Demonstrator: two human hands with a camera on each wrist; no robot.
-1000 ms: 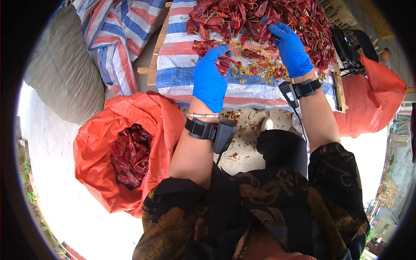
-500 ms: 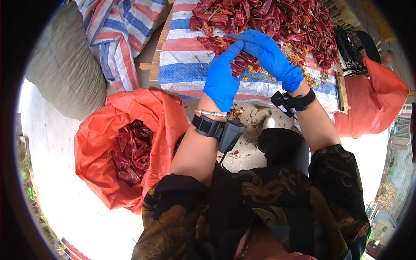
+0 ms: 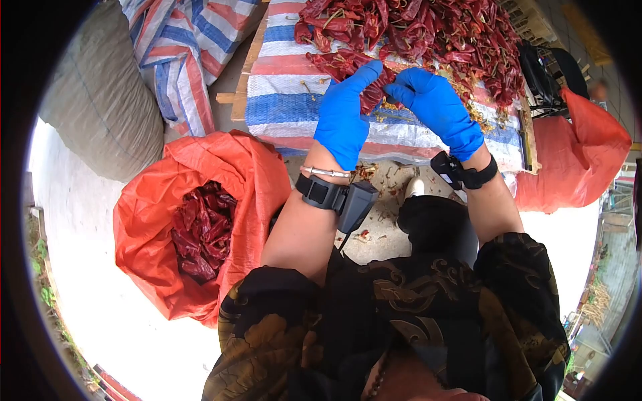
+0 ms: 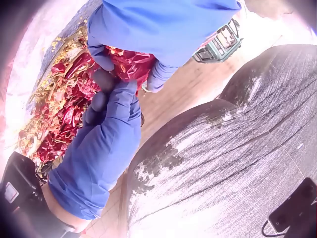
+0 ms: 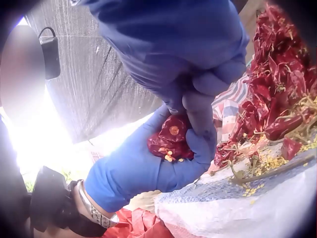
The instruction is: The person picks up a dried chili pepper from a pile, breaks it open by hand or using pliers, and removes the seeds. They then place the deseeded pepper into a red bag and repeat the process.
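Note:
Both hands wear blue gloves. My left hand [image 3: 354, 90] is raised over the striped sheet and grips a small bunch of dried red chillies [image 3: 372, 93]; the bunch [image 5: 171, 139] lies in its curled palm [image 5: 138, 168]. My right hand [image 3: 406, 90] meets it from the right, and its fingertips [image 5: 198, 106] pinch at one of the held chillies [image 4: 130, 63]. A big pile of dried chillies [image 3: 435, 30] covers the far part of the sheet, just beyond both hands.
A blue, red and white striped woven sheet [image 3: 294, 110] covers a low platform, strewn with seeds and stems [image 3: 468, 113]. An open orange sack [image 3: 251, 180] of chillies [image 3: 200, 230] stands at my left. Another orange bag [image 3: 588, 147] lies right; a grey sack [image 3: 93, 100] lies far left.
My right hand left the pile and came to the left hand, first over its fingers, now beside them, pinching at the bunch. The left hand rose slightly with its chillies.

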